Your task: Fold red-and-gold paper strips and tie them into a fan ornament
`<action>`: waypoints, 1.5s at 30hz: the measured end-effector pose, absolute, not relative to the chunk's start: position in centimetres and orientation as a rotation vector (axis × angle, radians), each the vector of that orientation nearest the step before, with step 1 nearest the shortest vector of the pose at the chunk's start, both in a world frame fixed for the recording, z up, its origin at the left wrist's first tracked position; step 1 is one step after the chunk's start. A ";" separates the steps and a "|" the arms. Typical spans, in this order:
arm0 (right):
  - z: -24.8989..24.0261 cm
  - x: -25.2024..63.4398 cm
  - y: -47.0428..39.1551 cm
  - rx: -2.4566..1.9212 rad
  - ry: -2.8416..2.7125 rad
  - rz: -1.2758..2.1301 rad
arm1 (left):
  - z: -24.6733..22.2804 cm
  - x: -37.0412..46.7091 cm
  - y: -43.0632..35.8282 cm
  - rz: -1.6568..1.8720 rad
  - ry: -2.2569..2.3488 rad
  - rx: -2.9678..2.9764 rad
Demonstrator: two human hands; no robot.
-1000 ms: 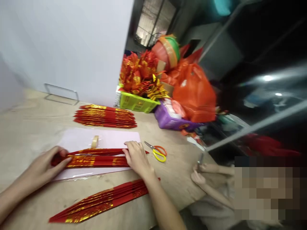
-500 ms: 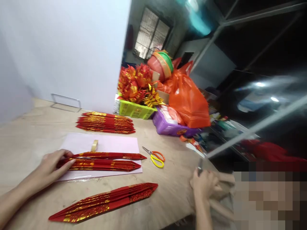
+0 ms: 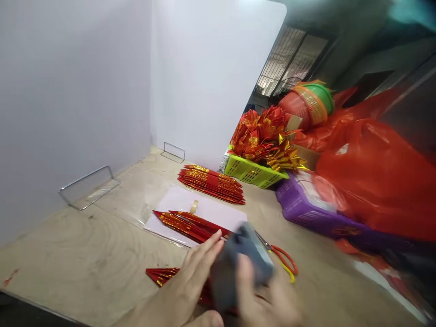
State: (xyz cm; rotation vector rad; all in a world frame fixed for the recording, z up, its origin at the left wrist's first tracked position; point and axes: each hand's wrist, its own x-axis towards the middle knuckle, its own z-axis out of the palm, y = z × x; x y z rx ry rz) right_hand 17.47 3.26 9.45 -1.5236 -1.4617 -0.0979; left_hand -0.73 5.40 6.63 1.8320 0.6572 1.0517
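My left hand (image 3: 190, 277) has its fingers stretched out over the nearest red-and-gold pleated paper strip (image 3: 161, 275), hiding most of it. Close beside it, my right hand (image 3: 262, 295) is closed around a dark grey blocky tool (image 3: 238, 263), too blurred to name. Two more pleated paper strips (image 3: 187, 227) lie just beyond the fingertips on a pale pink sheet (image 3: 218, 213). A small tape roll (image 3: 194, 207) stands on that sheet. Scissors (image 3: 284, 259) with orange and yellow handles lie partly behind the tool.
A stack of red-and-gold pleated strips (image 3: 211, 182) lies farther back. Behind it, a lime-green basket (image 3: 252, 171) holds red and gold paper flowers. At right stands a purple basket (image 3: 306, 209) with red plastic bags. White panels (image 3: 211, 81) and wire stands (image 3: 90, 186) border the table.
My view has swung left. The left hand has left the strips on the sheet for the nearest strip. The right hand has come in from the right edge with the dark tool.
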 end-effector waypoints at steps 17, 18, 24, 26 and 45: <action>5.1 5.9 9.2 -1.057 -1.566 0.870 | 3.8 -10.6 6.5 1.295 0.400 0.315; 4.6 5.6 9.2 -1.043 -1.550 0.900 | 3.7 -10.6 6.4 1.278 0.387 0.327; 2.6 4.6 7.8 -0.938 -1.511 1.151 | 4.8 -9.7 6.1 1.186 0.327 0.386; 2.5 4.6 7.6 -0.934 -1.511 1.145 | 5.1 -9.5 6.1 1.185 0.318 0.387; 3.5 4.6 7.6 -0.951 -1.357 1.441 | 5.1 -9.6 5.9 1.204 0.383 0.340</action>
